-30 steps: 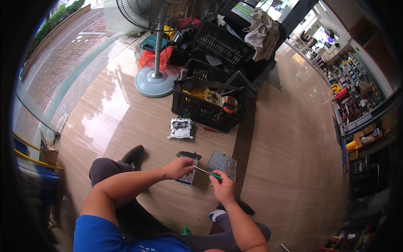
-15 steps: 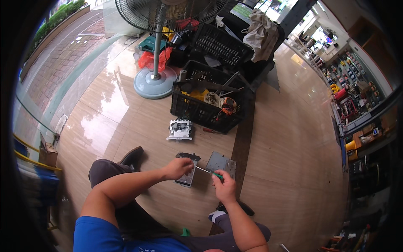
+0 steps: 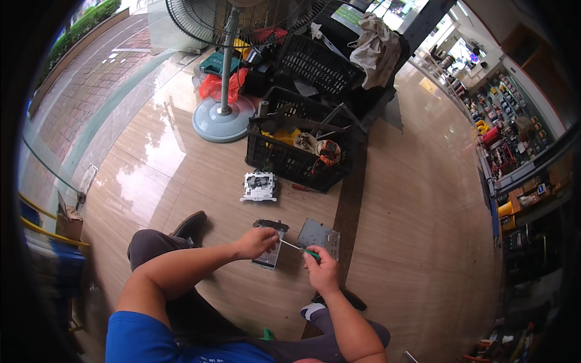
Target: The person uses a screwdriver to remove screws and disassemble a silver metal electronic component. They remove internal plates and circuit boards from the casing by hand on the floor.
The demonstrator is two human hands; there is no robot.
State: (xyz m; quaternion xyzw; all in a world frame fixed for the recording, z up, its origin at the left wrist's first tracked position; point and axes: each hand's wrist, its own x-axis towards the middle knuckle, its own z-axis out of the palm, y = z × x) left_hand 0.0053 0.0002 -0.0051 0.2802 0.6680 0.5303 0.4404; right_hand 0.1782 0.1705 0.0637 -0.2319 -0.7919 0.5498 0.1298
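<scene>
The right hand [image 3: 324, 269] gripped a green-handled, metal-shafted screwdriver [image 3: 311, 253], tip at the curled left hand [image 3: 257, 243], whose hold I couldn't tell, above a grey rectangular metal unit [image 3: 267, 259] on beige tiles [image 3: 411, 236]

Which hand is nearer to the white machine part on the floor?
Left. The left hand is below the white machine part in the picture; the right hand, gripping a green-handled tool, is lower and farther right.
</scene>
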